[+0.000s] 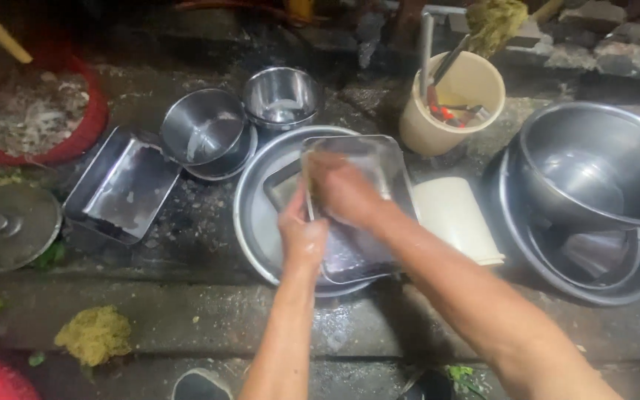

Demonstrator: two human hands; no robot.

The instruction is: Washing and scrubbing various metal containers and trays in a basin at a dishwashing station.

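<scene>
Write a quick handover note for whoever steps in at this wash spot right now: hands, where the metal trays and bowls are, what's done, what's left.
Left hand grips the near-left edge of the steel tray, tilted over the large round basin.
Right hand is pressed inside the tray, blurred.
Another tray and two steel bowls sit to the left.
Big pots are stacked to the right.
Whether any piece is already clean cannot be told.
</scene>
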